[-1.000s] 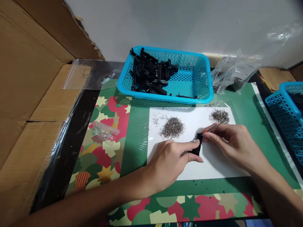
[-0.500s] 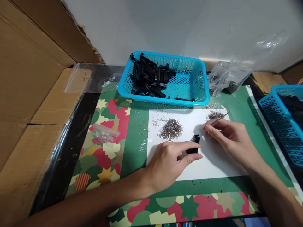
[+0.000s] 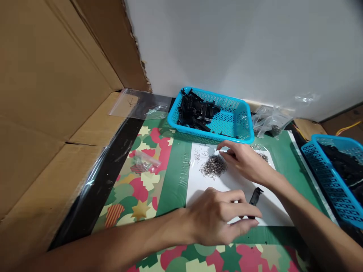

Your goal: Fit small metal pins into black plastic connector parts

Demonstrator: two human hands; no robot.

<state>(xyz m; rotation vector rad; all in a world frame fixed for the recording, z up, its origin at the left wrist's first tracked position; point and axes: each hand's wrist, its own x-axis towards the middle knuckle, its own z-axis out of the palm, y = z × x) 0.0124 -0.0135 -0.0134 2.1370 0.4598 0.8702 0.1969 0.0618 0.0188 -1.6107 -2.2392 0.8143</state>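
My left hand (image 3: 227, 215) has thumb and fingers closed about the lower end of a small black plastic part (image 3: 255, 197), which lies over the white sheet (image 3: 235, 185). A hooked tip shows at the part's upper end. Further back, my right hand (image 3: 242, 158) is pinched, with a thin metal tool (image 3: 218, 150) glinting at the fingertips; the rest of the tool is hidden by the hand. Just left of those fingertips is a pile of small bent wire pieces (image 3: 213, 166). A second wire pile (image 3: 263, 156) shows partly behind the right wrist.
A blue basket (image 3: 210, 136) with black plastic parts stands behind the sheet. Another blue basket (image 3: 317, 189) is at the right. Clear bags (image 3: 272, 119) with metal pieces lie at the back. A small zip bag (image 3: 146, 160) is on the left; cardboard (image 3: 51, 113) walls that side.
My right hand has left the black part and moved left to the larger wire pile. My left hand and the black part shifted right and nearer. The camera view has tilted and turned left.
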